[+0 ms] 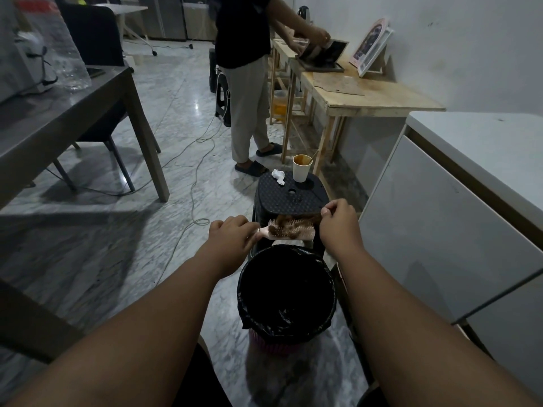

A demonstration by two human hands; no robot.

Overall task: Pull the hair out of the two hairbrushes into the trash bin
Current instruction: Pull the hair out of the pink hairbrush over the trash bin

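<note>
A pink hairbrush (pixel 305 235) lies level above the far rim of the trash bin (pixel 286 324), bristles up and matted with brown hair (pixel 289 225). My left hand (pixel 232 235) grips its handle on the left. My right hand (pixel 338 220) pinches the hair at the brush's right end, a strand lifted off the bristles. The bin is pink, lined with a black bag, and stands on the floor between my forearms. Only one hairbrush is in view.
A black plastic stool (pixel 289 195) behind the bin carries a paper cup (pixel 301 168) and a crumpled tissue (pixel 278 176). A person (pixel 246 83) stands at a wooden table (pixel 370 92) beyond. White cabinet (pixel 458 218) at right, grey table (pixel 73 113) at left, cables (pixel 188 183) on the floor.
</note>
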